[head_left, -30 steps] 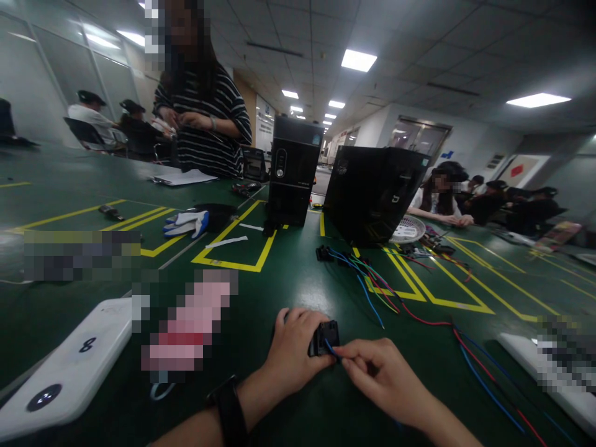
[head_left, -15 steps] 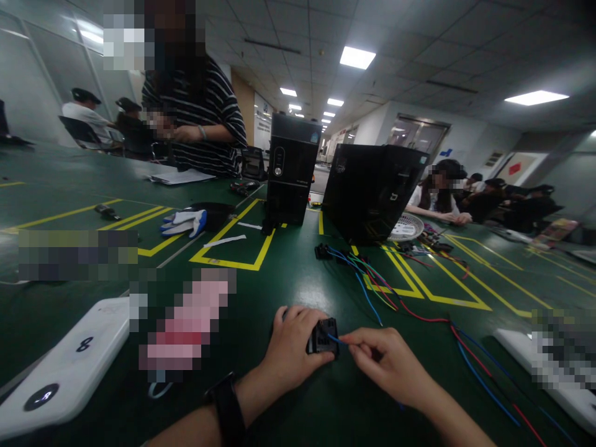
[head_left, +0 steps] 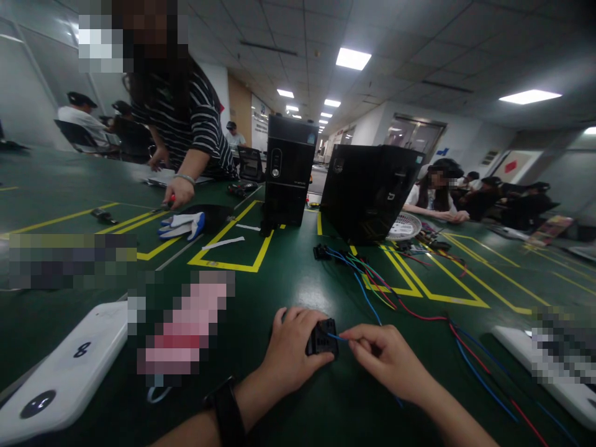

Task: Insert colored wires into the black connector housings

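Note:
My left hand (head_left: 294,344) is wrapped round a small black block-shaped part (head_left: 325,339) with slots in its face, held on the green table. Its exact kind cannot be made out. Between the thumb and fingers of my right hand (head_left: 384,357) is a blue wire (head_left: 339,337). One end of that wire meets the face of the black part; how deep it sits there is hidden. More of a blue wire shows below my right hand. A dark watch (head_left: 226,410) is strapped to my left wrist.
Red, blue and green wires (head_left: 419,316) run across the right side. Two black computer cases (head_left: 291,171) stand beyond. White gloves (head_left: 182,225), a blurred pink thing (head_left: 186,329) and a white device (head_left: 69,360) lie left. Across the table, a person in a striped top (head_left: 186,124) leans over.
The person across the table has bent forward and reached down to the tabletop, holding something red. My hands have barely moved; the view has shifted slightly.

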The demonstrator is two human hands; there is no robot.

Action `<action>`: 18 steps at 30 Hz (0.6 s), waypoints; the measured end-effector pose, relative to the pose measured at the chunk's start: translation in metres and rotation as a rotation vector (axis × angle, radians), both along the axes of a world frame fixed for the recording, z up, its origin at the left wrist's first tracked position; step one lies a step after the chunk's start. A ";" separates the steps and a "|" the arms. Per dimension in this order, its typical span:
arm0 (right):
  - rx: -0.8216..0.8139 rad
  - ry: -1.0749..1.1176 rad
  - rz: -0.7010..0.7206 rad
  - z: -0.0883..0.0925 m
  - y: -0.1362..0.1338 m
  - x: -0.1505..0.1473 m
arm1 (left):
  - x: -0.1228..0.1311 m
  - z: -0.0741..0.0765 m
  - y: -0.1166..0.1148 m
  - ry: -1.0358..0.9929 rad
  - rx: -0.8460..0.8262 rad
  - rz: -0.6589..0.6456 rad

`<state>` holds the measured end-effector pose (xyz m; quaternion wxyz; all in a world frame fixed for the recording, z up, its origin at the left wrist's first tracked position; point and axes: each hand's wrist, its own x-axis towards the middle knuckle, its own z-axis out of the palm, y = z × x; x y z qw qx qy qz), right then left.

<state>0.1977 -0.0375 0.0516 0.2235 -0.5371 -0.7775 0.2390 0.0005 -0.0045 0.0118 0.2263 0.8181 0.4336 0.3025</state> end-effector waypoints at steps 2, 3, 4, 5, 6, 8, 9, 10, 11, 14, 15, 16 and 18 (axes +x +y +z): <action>0.007 0.013 0.019 0.000 -0.004 -0.006 | 0.000 0.000 0.000 0.002 0.005 0.004; 0.011 0.015 0.030 0.000 -0.006 -0.008 | 0.000 0.000 0.000 0.003 0.008 0.005; 0.011 0.015 0.041 -0.001 -0.008 -0.011 | 0.000 0.000 0.000 0.003 0.012 0.006; 0.009 0.017 0.052 -0.001 -0.010 -0.013 | 0.000 0.000 0.000 0.003 0.015 0.006; 0.001 0.021 0.068 -0.002 -0.011 -0.015 | 0.000 0.000 0.000 0.004 0.017 0.006; -0.024 0.031 0.106 -0.003 -0.013 -0.018 | 0.000 0.001 0.000 0.015 0.017 0.002; -0.035 0.035 0.121 -0.004 -0.014 -0.020 | 0.001 0.001 0.000 0.022 0.015 -0.001; -0.044 0.039 0.131 -0.005 -0.014 -0.021 | 0.001 0.002 0.000 0.030 0.013 -0.004; -0.050 0.040 0.137 -0.005 -0.014 -0.022 | 0.001 0.002 0.000 0.036 0.012 -0.007; -0.064 0.037 0.135 -0.006 -0.014 -0.024 | 0.001 0.002 0.000 0.034 0.013 -0.009; -0.070 0.035 0.133 -0.006 -0.014 -0.024 | 0.001 0.002 0.000 0.027 0.016 -0.009; -0.073 0.031 0.132 -0.005 -0.013 -0.023 | 0.000 0.002 0.000 0.018 0.018 -0.008; -0.055 0.012 0.117 -0.003 -0.012 -0.019 | 0.000 0.001 0.000 0.005 0.020 -0.004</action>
